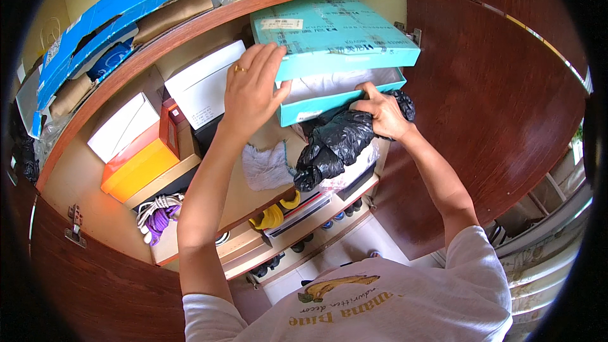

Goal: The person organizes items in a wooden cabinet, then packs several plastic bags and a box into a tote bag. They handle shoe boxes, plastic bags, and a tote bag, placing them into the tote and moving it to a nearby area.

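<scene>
A turquoise cardboard box (308,110) stands on the cabinet shelf, its printed turquoise lid (332,28) raised at the front. White lining paper (342,81) shows in the gap. My left hand (254,83), with a ring on one finger, holds the lid's left front corner, its thumb lower than the fingers. At the box's front rim, my right hand (382,111) grips the edge with bent fingers. A crumpled black plastic bag (339,140) lies under and beside that hand; whether the hand also holds the bag is hard to tell.
White boxes (204,83) and an orange shoebox (142,161) stand left of my arm. Purple cord (161,221) hangs near a white cloth (268,166). Above is a torn blue carton (118,23). Yellow shoes (270,216) sit lower. A dark wooden door (484,104) stands open at right.
</scene>
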